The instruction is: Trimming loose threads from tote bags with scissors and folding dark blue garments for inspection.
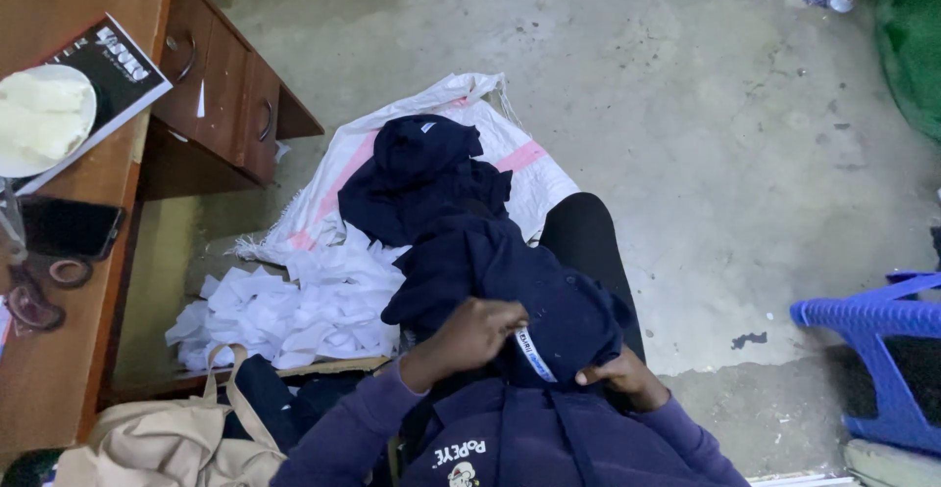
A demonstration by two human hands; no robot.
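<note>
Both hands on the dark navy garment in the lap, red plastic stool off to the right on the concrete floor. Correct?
Not quite: the stool is blue, not red, as the head view shows. The rest holds: left hand and right hand are on the navy garment, with the stool at right on the concrete floor.

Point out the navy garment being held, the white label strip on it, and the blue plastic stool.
navy garment point(564, 316), head view, on the cloth over the lap.
white label strip point(534, 353), head view, mid-strip.
blue plastic stool point(863, 316), head view, on the seat's near edge.

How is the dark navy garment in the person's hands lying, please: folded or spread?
Bunched, neither: the navy garment drapes crumpled over the lap, gripped by left hand and right hand.
</note>
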